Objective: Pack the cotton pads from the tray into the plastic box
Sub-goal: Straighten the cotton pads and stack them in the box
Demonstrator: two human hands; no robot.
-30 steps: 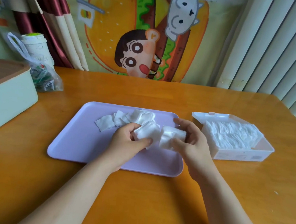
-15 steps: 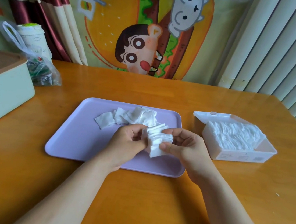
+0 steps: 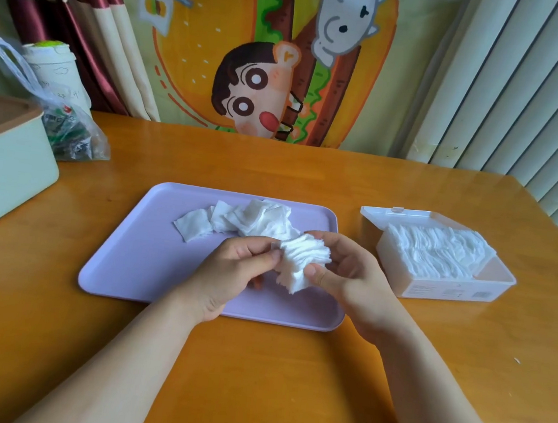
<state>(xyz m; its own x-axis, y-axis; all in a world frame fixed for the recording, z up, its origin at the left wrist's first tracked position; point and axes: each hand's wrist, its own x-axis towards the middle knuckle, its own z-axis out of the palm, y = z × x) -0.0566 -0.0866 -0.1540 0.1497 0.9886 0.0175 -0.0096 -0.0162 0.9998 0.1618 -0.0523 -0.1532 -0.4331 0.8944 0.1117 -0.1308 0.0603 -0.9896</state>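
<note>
White cotton pads [image 3: 303,265] fan out, pinched between your left hand [image 3: 233,275] and right hand [image 3: 353,281] above the tray [image 3: 135,258], near right; square their edges before packing them into the plastic box [image 3: 451,292].

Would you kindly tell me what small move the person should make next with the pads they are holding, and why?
Probably carry the stack of pads rightward to the plastic box. Both the left hand and right hand grip it above the tray, it looks gathered, and the open box shows a free gap at its right end.
</note>
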